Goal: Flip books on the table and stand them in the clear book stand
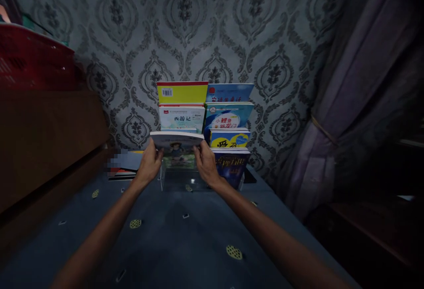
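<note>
Both hands are on one book, at the front of the left column of a clear stand. Left hand grips the left edge of the picture-cover book, right hand grips its right edge; thumbs on the cover side, fingers curled in narrow around the edges, tips behind the book hidden. How far along, judging by layout: the right column looks stocked at every tier, with a light-blue book, a carp-cover book, a yellow-and-blue book and a dark-blue book at front; the left column has a yellow book, a white book and a pale-blue top edge just behind the held one. Left over: the held book isn't released, and I can't tell if its bottom edge is seated, as the lower part shows dim around the clear stand. A book pile lies flat outside the stand, left, on the blue cloth. Held book's cover faces the wearer, top edge up, apparently tipped a bit toward the wearer; long axis seems to run up-down, spine side unclear.
</note>
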Available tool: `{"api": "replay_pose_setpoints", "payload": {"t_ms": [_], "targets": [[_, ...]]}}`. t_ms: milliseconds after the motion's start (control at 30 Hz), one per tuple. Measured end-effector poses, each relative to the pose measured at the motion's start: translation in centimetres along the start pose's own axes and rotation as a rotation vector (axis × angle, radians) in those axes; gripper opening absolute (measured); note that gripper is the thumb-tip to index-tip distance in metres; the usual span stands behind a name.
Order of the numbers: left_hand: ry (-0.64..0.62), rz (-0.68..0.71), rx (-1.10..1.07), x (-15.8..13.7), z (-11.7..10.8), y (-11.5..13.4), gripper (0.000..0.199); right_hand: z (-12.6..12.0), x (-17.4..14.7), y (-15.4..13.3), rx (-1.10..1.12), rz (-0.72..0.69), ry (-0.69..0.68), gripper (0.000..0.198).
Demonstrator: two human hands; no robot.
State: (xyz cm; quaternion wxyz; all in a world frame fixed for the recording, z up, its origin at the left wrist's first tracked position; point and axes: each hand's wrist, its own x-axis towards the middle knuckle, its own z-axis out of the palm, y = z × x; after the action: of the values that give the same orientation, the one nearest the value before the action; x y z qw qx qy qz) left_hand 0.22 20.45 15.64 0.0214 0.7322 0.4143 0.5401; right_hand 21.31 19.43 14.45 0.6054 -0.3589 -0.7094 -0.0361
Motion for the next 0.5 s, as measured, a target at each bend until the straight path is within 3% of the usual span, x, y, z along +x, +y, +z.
{"api": "replay_pose_setpoints", "payload": {"t_ms": [267,500], "targets": [[-0.099,-0.051,-0.007,0.1,1.6,-2.4,0.029,0.6,-0.6,1.3,-0.072,0.072,-0.099,0.016],[-0.052,-0.044,0.170,0.1,2.6,-3.3,0.024,1.4,-1.1,2.5,-0.302,0.226,-0.154,0.031]]}}
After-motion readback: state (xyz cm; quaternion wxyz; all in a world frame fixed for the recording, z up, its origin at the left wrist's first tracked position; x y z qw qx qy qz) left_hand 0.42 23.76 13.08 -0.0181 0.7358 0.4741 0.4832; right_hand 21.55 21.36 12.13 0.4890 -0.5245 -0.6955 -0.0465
